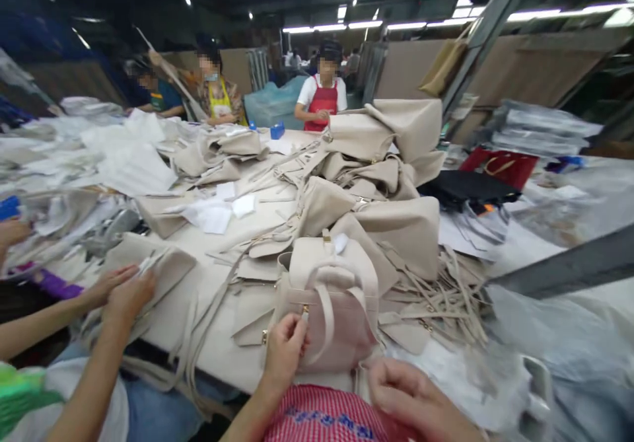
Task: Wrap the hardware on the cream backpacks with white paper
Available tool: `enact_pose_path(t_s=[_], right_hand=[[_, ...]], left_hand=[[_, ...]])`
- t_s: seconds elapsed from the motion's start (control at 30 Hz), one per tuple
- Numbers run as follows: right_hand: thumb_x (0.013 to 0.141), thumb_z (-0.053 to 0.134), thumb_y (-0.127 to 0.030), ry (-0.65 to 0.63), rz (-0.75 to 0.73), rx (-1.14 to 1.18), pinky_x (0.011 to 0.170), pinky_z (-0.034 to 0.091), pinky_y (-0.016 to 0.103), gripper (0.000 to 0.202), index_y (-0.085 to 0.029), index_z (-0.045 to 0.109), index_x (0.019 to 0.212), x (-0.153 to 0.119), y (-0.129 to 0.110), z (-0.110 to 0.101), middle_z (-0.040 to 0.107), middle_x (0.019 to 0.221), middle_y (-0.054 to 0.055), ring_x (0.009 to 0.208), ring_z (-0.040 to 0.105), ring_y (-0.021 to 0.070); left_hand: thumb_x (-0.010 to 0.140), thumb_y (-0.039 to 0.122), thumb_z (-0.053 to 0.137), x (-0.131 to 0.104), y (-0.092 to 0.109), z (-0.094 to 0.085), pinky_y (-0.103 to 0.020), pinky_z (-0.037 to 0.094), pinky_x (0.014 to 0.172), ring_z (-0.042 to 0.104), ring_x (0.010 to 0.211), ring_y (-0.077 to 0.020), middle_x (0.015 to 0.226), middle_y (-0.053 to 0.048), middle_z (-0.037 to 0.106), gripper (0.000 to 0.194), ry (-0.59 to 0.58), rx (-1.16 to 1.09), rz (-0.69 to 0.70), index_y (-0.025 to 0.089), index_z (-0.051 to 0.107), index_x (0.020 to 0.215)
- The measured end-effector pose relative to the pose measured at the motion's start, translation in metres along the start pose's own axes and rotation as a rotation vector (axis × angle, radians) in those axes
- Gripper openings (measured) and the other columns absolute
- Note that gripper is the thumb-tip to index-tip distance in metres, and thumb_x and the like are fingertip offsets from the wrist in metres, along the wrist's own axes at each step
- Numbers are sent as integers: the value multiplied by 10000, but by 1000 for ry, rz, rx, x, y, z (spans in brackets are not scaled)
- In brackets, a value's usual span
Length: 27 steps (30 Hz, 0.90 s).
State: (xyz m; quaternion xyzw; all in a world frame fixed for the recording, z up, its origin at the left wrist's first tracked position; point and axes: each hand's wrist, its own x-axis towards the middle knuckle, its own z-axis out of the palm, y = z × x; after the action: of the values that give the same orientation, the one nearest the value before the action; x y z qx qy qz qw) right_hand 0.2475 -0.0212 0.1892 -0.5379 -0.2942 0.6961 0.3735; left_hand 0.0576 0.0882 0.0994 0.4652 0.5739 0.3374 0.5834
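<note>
A beige handbag (341,326) stands upright in front of me, its looped handle (324,326) hanging over its near side. My left hand (287,353) is closed, thumb and finger pinched on a small zipper pull (305,314) with gold-coloured metal at the bag's left side. Low at the bag's right corner is my right hand (409,392), fingers curled; what they hold, if anything, is hidden. A red checked apron (321,415) with blue lettering covers my lap beneath both hands.
Beige bags (401,227) are heaped behind mine, with loose straps (456,296) to the right. At left, a co-worker's hands (126,290) work on another beige piece (171,270). Across the table (218,326), a person in a red apron (321,102) stands. A grey metal bar (569,267) crosses the right side.
</note>
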Motion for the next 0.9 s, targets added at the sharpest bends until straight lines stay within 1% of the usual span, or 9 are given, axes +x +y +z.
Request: enact_pose_path(t_s=[0.07,0.13,0.17,0.3,0.43,0.67,0.73,0.8,0.9], right_hand=[[701,681,-442,-219,0,-21,486,211,250,263,-226,538,653,29,-32,41,394,525,-64,476,288,98],[696,633,-377,-210,-56,-142,493,204,242,203,-221,521,628,58,-46,64,385,520,-71,486,264,94],[681,613,-359,-154,-85,-214,498,213,239,190,-220,509,603,71,-46,68,390,518,-69,496,274,97],[655,571,-334,69,-141,-489,518,260,243,196,-214,490,524,105,-26,53,428,505,-50,526,344,116],[709,555,-310,85,-146,-626,510,287,246,186,-206,563,554,115,-14,37,486,517,-43,530,397,127],[742,550,-288,158,-184,-708,528,270,261,216,-210,523,542,123,-4,39,477,507,-41,532,425,136],[753,543,-291,175,-199,-725,542,262,271,218,-211,521,551,125,-1,40,485,518,-35,541,430,142],[763,540,-299,187,-212,-731,554,259,279,219,-211,524,564,125,2,39,498,532,-29,549,436,148],[768,549,-327,205,-230,-717,563,258,286,236,-216,509,564,125,7,37,483,532,-32,554,436,152]], left_hand=[[733,518,619,-6,3,-3,-236,360,477,466,479,-122,525,27,552,353,-11,10,39,191,553,616],[747,476,609,-11,6,-5,-240,384,522,494,547,-139,555,23,547,317,-23,10,72,191,565,616],[757,462,600,-13,8,-6,-242,388,533,500,566,-145,562,22,540,304,-27,9,80,190,575,622],[810,420,547,-18,7,-9,-243,369,506,483,531,-142,555,22,533,276,-35,8,72,191,596,663],[812,381,542,-21,5,-9,-238,364,493,498,521,-140,577,3,580,237,-40,16,52,192,593,679],[831,338,523,-28,10,-8,-255,426,555,553,530,-156,606,1,624,151,-16,62,71,201,584,814],[836,300,530,-30,10,-9,-274,449,601,586,552,-177,597,10,629,181,44,124,120,195,591,971],[847,267,526,-31,9,-12,-304,473,669,631,624,-208,633,-10,656,342,85,217,211,178,584,1172],[874,260,503,-32,10,-17,-352,491,817,682,829,-255,829,-95,733,421,20,313,377,195,619,1273]])
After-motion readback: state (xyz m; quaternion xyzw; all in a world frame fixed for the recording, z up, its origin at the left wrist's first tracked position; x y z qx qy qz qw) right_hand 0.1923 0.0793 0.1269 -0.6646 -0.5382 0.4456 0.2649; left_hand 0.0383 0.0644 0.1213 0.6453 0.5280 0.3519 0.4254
